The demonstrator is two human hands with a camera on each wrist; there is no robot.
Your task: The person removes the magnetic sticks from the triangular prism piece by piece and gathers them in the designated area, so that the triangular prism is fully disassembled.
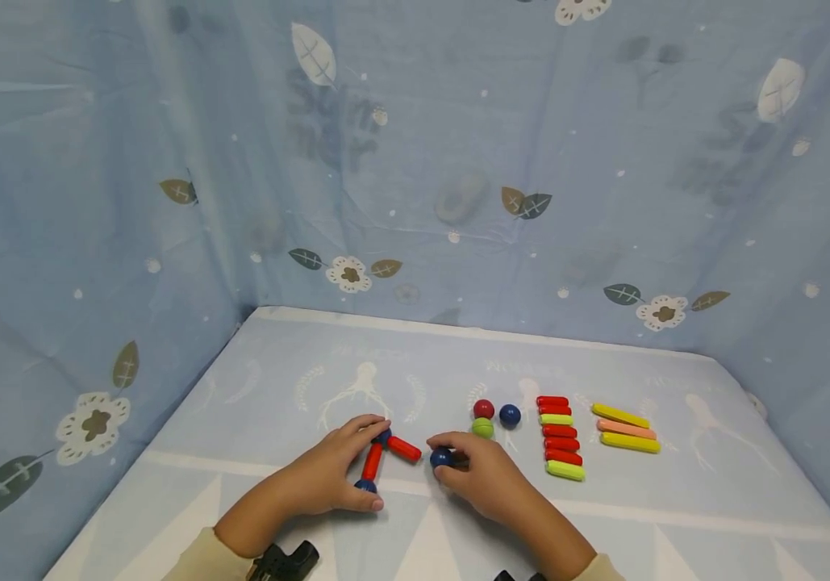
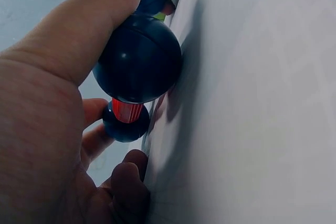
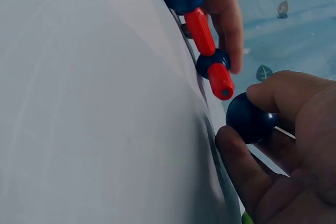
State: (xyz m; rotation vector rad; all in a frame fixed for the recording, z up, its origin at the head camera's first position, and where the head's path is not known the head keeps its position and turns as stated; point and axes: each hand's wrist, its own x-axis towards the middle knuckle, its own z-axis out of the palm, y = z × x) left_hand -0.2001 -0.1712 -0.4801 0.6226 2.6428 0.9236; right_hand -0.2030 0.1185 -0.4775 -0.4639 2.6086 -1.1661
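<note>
My left hand (image 1: 320, 476) grips a joined piece made of two blue balls and two red rods. Its thumb lies by the near blue ball (image 2: 139, 59), its fingertips by the far blue ball (image 3: 216, 62). One red rod (image 1: 372, 462) links these balls; the other red rod (image 1: 405, 449) sticks out from the far ball, its free end pointing right. Between thumb and fingers, my right hand (image 1: 487, 480) pinches a separate blue ball (image 3: 251, 119). In the right wrist view, that ball is just apart from the free rod end.
Beyond the right hand lie a red ball (image 1: 483, 409), a green ball (image 1: 483, 428) and another blue ball (image 1: 510, 415). Farther right is a column of short red and lime rods (image 1: 561, 444), then longer yellow rods (image 1: 630, 441) with a peach rod (image 1: 626, 428). Patterned cloth (image 1: 415, 202) rises behind.
</note>
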